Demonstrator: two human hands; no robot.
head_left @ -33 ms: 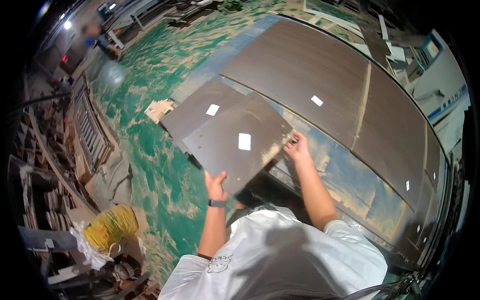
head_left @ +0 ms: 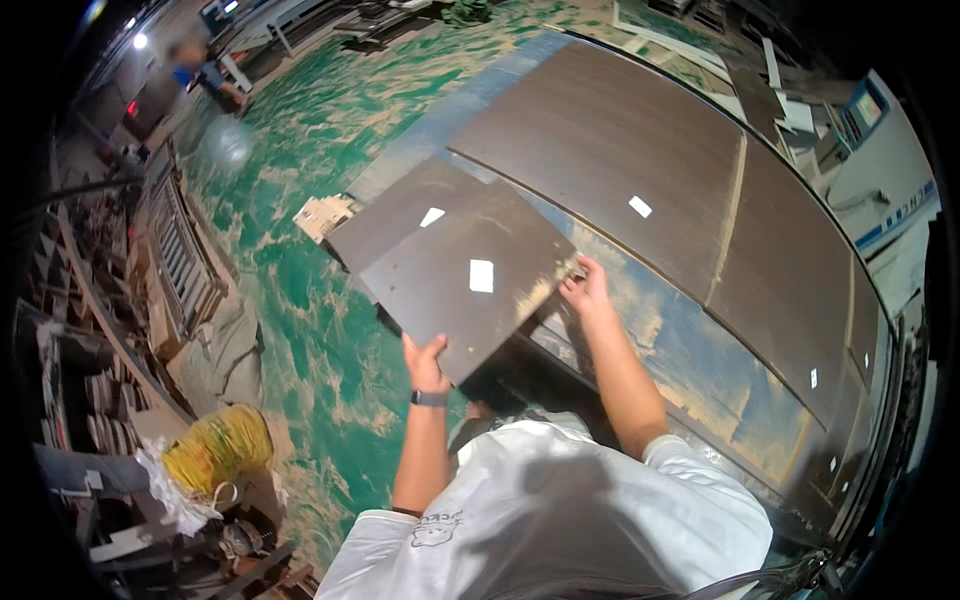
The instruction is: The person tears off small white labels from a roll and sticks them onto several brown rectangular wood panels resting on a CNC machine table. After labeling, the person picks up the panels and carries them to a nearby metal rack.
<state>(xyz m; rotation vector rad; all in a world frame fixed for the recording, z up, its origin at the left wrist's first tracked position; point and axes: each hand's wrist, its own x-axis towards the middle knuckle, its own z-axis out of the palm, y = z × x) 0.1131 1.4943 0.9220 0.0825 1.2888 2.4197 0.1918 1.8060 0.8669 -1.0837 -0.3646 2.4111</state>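
A brown board (head_left: 450, 290) with a white label is held between my hands, partly overlapping another brown board (head_left: 395, 205) beneath it. My left hand (head_left: 427, 363) grips its near left edge, thumb on top and fingers underneath. At the right edge, next to a patch of sawdust, my right hand (head_left: 585, 284) is closed on the board; some fingertips are hidden. Larger brown panels (head_left: 610, 130) with white labels lie on the dusty blue machine bed (head_left: 650, 300) to the right.
Sawdust covers the green floor (head_left: 320, 400) on the left. A yellow sack (head_left: 218, 450) sits at the lower left near a wooden rack (head_left: 185, 260). Another person (head_left: 210, 80) is at the far left. A machine control cabinet (head_left: 880, 150) stands at the far right.
The held board has shifted slightly left and toward the far side, covering a little more of the lower board's label. Both hands have moved with it and keep their grip.
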